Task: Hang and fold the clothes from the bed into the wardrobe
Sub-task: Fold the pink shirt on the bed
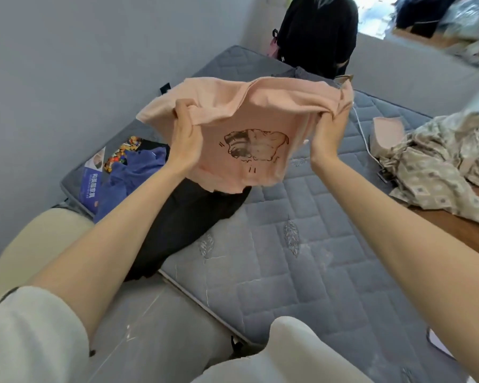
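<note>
I hold a pink T-shirt (249,117) with a dark printed drawing up in the air above the grey quilted mattress (302,244). My left hand (184,139) grips its left side, fingers curled into the fabric. My right hand (328,134) grips its right side the same way. The shirt hangs bunched between both hands, its print facing me. Under it on the mattress lies a black garment (188,217), and a blue garment (130,175) lies at the mattress's left edge.
A beige patterned cloth (448,164) is heaped on a brown surface at the right, with a pink piece (387,131) and a white cable (362,134) beside it. A person in black (315,34) stands at the bed's far end. A cream rounded object (33,244) sits lower left.
</note>
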